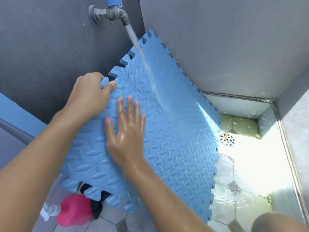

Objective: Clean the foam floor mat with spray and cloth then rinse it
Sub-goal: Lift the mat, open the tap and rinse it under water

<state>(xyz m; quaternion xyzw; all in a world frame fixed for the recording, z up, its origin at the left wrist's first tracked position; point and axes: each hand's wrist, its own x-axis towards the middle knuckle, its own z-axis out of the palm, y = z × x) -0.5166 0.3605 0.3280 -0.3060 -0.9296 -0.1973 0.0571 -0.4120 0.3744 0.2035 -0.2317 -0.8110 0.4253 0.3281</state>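
A blue foam floor mat (175,131) with puzzle-tooth edges and a raised pattern is held tilted under a wall tap (110,13). A stream of water (143,59) runs from the tap onto the mat's upper part. My left hand (91,96) grips the mat's upper left edge, thumb on the front face. My right hand (127,131), wet and blurred, lies flat with fingers spread on the mat's middle. A pink-capped clear spray bottle (71,210) lies on the floor at the lower left. A dark cloth (97,208) shows partly behind the mat's lower edge.
Grey walls (234,39) close in behind and to the right. A round floor drain (227,139) sits in the wet tiled floor (247,173) right of the mat. A metal rail (291,156) runs along the right wall. My knee (274,223) shows at the bottom right.
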